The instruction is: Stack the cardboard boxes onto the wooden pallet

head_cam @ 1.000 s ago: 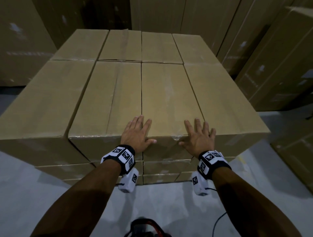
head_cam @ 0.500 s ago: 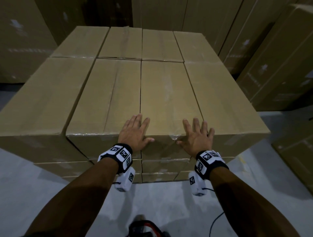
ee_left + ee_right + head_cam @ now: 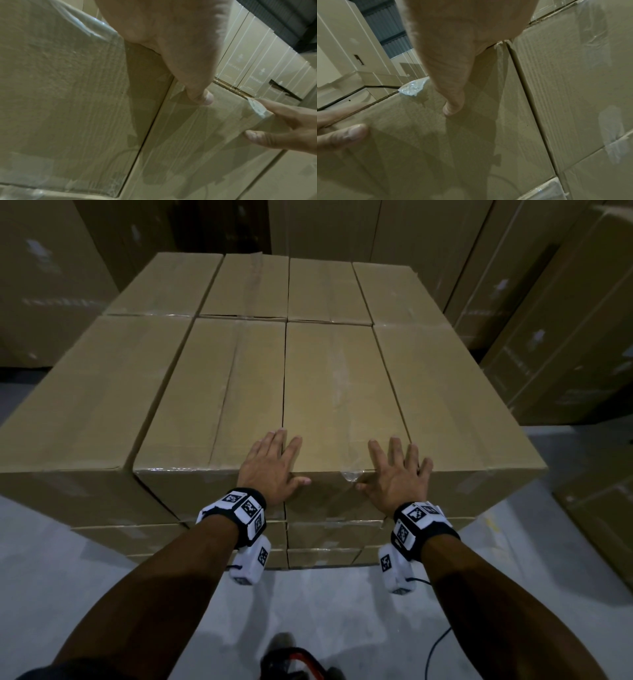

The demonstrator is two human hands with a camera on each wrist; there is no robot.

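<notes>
A long cardboard box (image 3: 342, 392) lies in the top layer of the stack, between two like boxes, its near end about flush with theirs. My left hand (image 3: 270, 463) lies flat on its near left corner, fingers straight, partly over the seam to the neighbouring box (image 3: 219, 392). My right hand (image 3: 397, 474) lies flat on the near right corner. Both thumbs press the box's front face (image 3: 188, 135), as the left thumb (image 3: 197, 83) and right thumb (image 3: 452, 97) show. The pallet is hidden under the stack.
The stack holds two rows of boxes on top and lower layers (image 3: 325, 537) beneath. Tall cardboard stacks (image 3: 565, 337) stand close at the right and behind. Grey floor (image 3: 51, 577) lies around my feet, with a black cable (image 3: 438, 648) on it.
Both hands stay flat on the box's near end, shifted only slightly forward. The boxes have not visibly moved.
</notes>
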